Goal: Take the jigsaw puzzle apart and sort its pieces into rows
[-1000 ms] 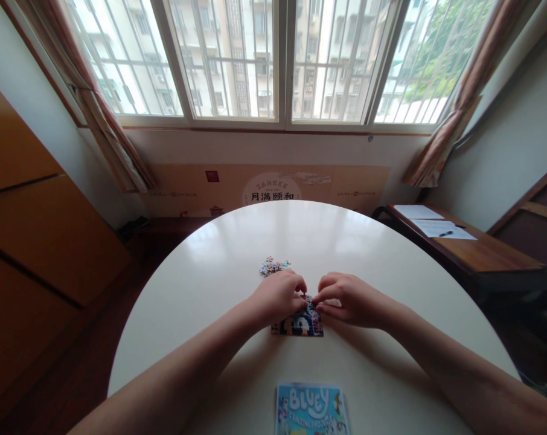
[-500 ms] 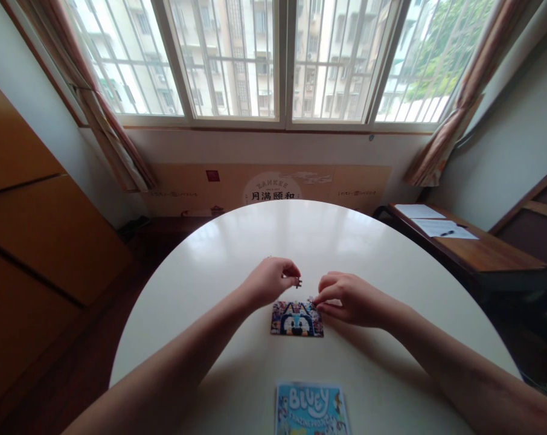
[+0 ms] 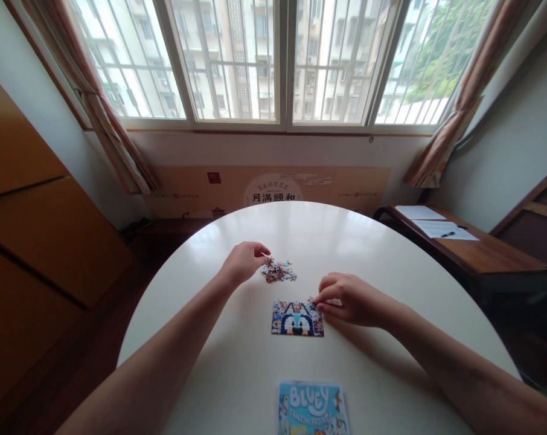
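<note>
A partly assembled jigsaw puzzle [image 3: 297, 320] lies on the white table, showing a blue cartoon dog's face. At its upper right corner, my right hand [image 3: 346, 297] is closed in a pinch on a small puzzle piece [image 3: 311, 301] that touches the puzzle's edge. Farther back is a heap of loose puzzle pieces [image 3: 280, 272]. My left hand [image 3: 245, 261] is at the left side of this heap, thumb and fingertips pinched on a puzzle piece [image 3: 269, 261]; the fingers partly cover it.
Close to me on the round table [image 3: 228, 374] lies a blue "Bluey" picture sheet [image 3: 312, 408]. A wooden side table [image 3: 504, 251] at the right bears papers [image 3: 445, 229] and pens. Beyond the round table are a barred window and a printed panel [image 3: 183, 181].
My left hand has moved left and away from me, from above the puzzle to the heap, uncovering the loose pieces. My right hand stays nearly still at the puzzle's corner.
</note>
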`<state>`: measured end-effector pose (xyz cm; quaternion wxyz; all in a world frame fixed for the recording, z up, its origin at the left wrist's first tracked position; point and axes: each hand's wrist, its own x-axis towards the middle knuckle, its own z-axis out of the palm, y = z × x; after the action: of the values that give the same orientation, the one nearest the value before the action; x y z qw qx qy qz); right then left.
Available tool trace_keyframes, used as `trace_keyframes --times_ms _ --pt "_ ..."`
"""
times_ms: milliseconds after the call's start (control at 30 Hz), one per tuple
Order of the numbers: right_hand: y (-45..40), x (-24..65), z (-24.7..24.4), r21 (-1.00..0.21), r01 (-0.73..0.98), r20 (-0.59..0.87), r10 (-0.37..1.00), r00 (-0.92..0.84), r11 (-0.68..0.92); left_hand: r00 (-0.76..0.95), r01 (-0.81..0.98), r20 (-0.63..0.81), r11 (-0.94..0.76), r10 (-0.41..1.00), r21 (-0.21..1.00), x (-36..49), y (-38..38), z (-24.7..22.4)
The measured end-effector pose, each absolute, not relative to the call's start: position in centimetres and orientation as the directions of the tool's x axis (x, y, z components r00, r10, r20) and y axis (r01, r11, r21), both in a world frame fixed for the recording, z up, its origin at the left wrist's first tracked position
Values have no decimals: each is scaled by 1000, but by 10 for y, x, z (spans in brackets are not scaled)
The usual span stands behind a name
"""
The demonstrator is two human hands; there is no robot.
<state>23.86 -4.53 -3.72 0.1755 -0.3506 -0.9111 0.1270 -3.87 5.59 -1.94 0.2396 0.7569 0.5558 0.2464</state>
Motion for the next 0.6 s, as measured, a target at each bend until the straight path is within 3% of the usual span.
trace_keyframes --times_ms 400,600 --pt "-45 239 -40 -351 598 234 686 -689 720 185 723 30 -157 982 673 -58 74 -26" --pt "-44 239 -40 -357 597 232 687 -689 719 138 591 150 -203 979 781 -47 72 -34"
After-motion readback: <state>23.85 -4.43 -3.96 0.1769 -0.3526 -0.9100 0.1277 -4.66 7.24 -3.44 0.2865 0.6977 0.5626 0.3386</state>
